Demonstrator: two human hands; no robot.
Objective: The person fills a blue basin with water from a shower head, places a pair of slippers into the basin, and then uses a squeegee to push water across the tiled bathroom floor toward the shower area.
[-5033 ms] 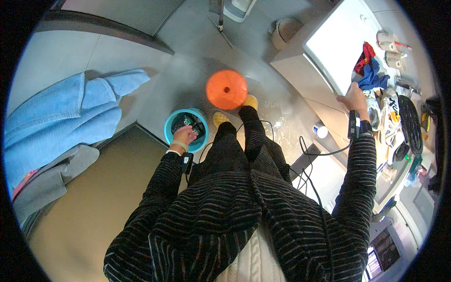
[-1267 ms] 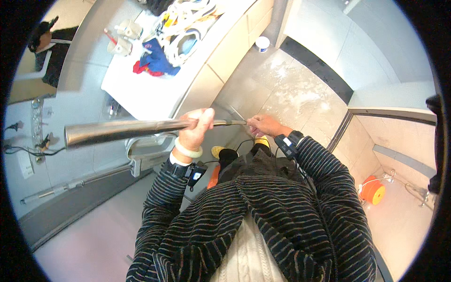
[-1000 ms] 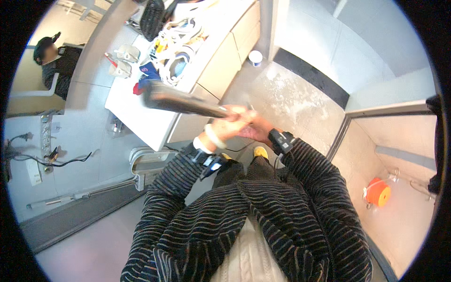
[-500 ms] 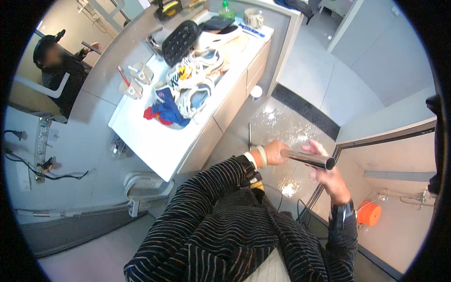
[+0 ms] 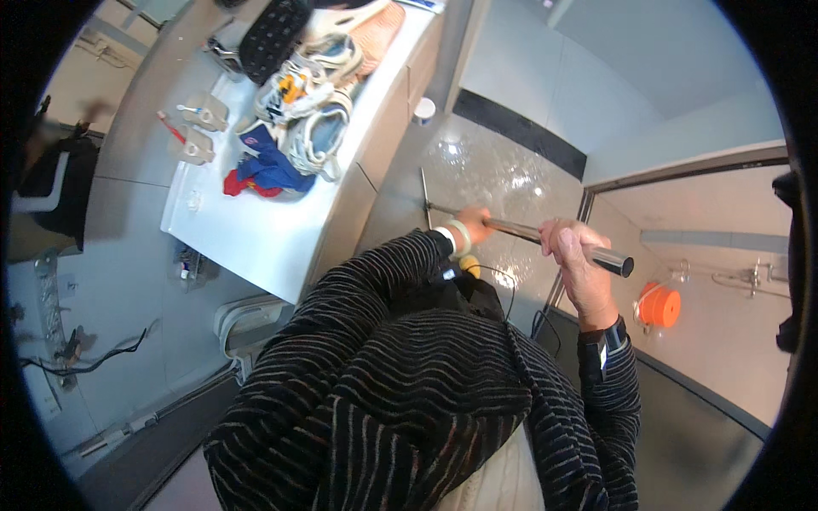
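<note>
A floor squeegee [image 5: 515, 228] with a long shiny metal handle slants across in front of me, its thin crossbar head [image 5: 426, 198] at the floor beside the cabinet. My left hand [image 5: 471, 225] is closed round the handle lower down. Nearer its upper end, my right hand [image 5: 575, 254] wraps the tube, and the hollow end sticks out past it to the right. Beneath the handle lies the wet, shining tile floor [image 5: 477, 170].
On the left stands a white counter [image 5: 230, 243] bearing sneakers [image 5: 319, 136], a black slipper [image 5: 274, 41], blue and red cloth [image 5: 277, 170] and toothbrush cups [image 5: 198, 146]. A white tub [image 5: 423, 111] sits by the cabinet. Right is a framed shower area with an orange reel [image 5: 659, 305].
My right hand, loosely spread by the handle before, has closed round it. The handle's upper end has shifted right, and more of the squeegee shows. The view has swung, so the counter appears further up-left.
</note>
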